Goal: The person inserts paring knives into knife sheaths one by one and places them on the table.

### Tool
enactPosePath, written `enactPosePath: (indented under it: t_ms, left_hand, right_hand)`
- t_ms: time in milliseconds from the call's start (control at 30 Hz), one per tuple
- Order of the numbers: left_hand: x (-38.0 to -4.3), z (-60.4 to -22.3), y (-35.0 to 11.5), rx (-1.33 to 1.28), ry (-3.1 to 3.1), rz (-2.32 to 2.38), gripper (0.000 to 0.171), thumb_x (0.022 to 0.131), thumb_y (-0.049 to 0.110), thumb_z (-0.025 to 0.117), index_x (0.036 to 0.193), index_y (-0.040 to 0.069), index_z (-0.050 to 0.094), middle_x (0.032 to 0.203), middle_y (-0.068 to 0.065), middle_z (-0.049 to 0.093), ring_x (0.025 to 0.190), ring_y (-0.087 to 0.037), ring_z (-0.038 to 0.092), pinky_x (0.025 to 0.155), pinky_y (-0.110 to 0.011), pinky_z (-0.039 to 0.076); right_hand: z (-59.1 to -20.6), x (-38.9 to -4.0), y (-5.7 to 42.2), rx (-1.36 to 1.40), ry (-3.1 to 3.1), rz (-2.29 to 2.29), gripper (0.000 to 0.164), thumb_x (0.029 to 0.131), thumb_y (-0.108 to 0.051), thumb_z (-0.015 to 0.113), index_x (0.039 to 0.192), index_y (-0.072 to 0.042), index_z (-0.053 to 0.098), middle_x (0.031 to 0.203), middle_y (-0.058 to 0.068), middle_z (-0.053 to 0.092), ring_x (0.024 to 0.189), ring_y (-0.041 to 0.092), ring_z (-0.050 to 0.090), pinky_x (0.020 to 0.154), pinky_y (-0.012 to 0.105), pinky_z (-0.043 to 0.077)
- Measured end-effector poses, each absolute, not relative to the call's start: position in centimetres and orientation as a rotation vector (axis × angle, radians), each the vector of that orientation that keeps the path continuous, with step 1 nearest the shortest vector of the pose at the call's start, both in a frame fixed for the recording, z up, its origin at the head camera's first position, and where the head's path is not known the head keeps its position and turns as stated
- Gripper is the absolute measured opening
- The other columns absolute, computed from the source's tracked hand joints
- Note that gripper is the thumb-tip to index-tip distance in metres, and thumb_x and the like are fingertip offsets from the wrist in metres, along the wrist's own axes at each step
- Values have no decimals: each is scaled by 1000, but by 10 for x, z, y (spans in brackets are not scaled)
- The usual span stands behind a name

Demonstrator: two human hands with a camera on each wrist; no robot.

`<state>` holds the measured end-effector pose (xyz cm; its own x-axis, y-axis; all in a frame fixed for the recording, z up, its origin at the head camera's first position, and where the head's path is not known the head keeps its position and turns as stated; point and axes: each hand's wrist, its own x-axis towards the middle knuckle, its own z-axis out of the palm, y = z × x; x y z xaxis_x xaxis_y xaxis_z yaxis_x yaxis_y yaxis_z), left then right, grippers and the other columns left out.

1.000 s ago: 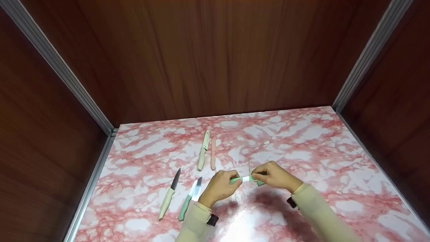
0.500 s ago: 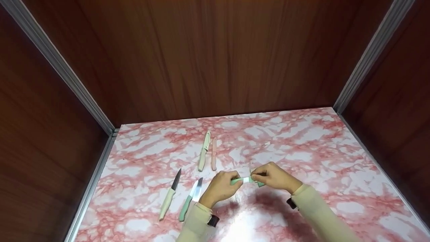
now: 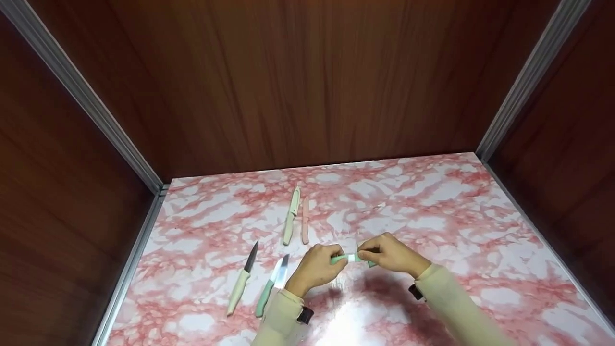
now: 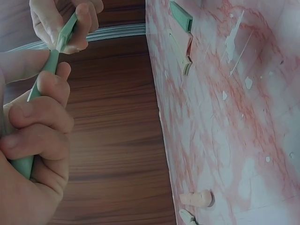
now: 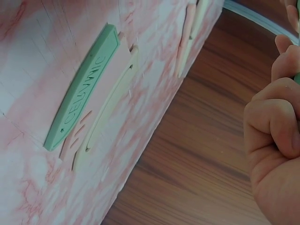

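My left hand (image 3: 317,266) grips the green handle of a knife (image 4: 52,61), fingers curled round it. A short white stretch of its blade shows between the hands in the head view. My right hand (image 3: 391,252) pinches a green blade cover (image 4: 68,30) at the knife's other end. Both hands are above the marbled table. Below the right hand lie a green cover marked CERAMIC (image 5: 84,89), a pink cover (image 5: 101,93) and a cream cover (image 5: 112,98), side by side in the right wrist view.
A covered cream knife (image 3: 290,221) and a pink knife (image 3: 305,223) lie further back. Left of the left arm lie a cream-handled knife with a dark blade (image 3: 240,283) and a green-handled knife (image 3: 265,295). Another blade (image 3: 282,274) shows beside it, partly hidden by the sleeve. Wooden walls enclose the table.
The white stretch of blade between the hands has become slightly shorter. The right hand has shifted a little left; the left hand keeps its grip, and the knives on the table stay put.
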<state>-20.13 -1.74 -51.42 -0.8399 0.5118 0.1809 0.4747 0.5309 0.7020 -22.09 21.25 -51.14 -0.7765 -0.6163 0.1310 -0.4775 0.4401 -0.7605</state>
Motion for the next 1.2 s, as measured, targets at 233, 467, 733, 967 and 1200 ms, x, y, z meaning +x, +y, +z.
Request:
enactPosePath:
  t_ms: [233, 467, 733, 967, 1200]
  left_hand:
    - [-201, -515, -17, 862, 2709, 1212, 13, 90, 23, 60, 78, 18, 64, 60, 11, 50, 49, -3, 40, 49, -21, 36]
    - [-202, -514, -16, 860, 2720, 1205, 13, 90, 23, 60, 78, 19, 64, 61, 12, 51, 50, -3, 41, 50, -22, 37]
    - [-200, -514, -14, 839, 2703, 1215, 13, 90, 23, 60, 79, 17, 64, 61, 11, 51, 50, -3, 40, 50, -21, 36]
    - [-199, -516, -14, 819, 2699, 1205, 14, 91, 23, 59, 79, 18, 64, 62, 10, 52, 50, -3, 41, 49, -22, 37]
    - [-199, -516, -13, 824, 2705, 1202, 13, 90, 23, 59, 78, 18, 64, 62, 9, 52, 50, -3, 41, 50, -21, 37]
  right_hand:
    - [-513, -222, 211, -1023, 2515, -1262, 14, 94, -21, 60, 89, -20, 73, 69, -10, 61, 53, 2, 46, 52, 23, 44]
    - [-512, -221, 210, -1005, 2527, -1252, 17, 94, -23, 59, 87, -16, 73, 69, -10, 60, 54, 2, 46, 52, 23, 44]
    - [-512, -220, 209, -997, 2515, -1245, 16, 95, -23, 58, 89, -21, 73, 68, -11, 60, 52, 1, 43, 52, 23, 43]
    - [-515, -220, 207, -1046, 2523, -1267, 16, 94, -21, 59, 88, -18, 73, 66, -12, 57, 53, 2, 46, 51, 24, 43]
    - [-517, -220, 207, -1042, 2508, -1285, 14, 94, -21, 60, 90, -20, 73, 68, -9, 59, 54, 3, 48, 51, 24, 44]
